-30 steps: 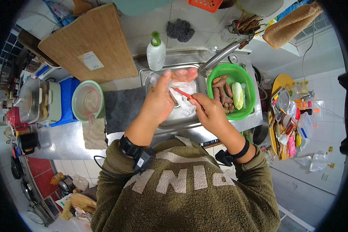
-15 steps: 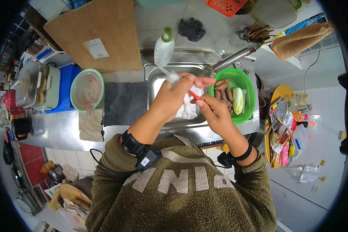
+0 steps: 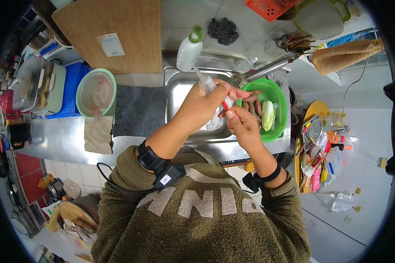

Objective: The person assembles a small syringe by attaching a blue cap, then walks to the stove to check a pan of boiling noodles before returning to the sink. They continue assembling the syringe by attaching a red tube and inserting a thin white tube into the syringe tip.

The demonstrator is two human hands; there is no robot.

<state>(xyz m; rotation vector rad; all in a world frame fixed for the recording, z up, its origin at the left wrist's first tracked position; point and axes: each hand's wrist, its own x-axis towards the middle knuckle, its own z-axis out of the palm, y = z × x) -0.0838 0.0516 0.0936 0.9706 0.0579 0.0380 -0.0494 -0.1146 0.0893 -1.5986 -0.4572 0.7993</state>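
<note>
Though slender, red object (image 3: pixel 225 105) in hand (image 3: pixel 243 123).

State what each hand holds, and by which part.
Right hand: slim red object, pinched at its lower end. Left hand: translucent plastic item; exact hold hidden.

Left grip (image 3: pixel 201 104) around clear plastic (image 3: pixel 206 83), right grip (image 3: pixel 244 123) on slim red object (image 3: pixel 225 105), steel sink (image 3: pixel 177 90) below

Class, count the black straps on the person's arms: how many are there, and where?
2. The left strap is around the left forearm, near the sleeve; the right strap is around the right forearm. Any beneath the sleeves would be hidden.
</note>
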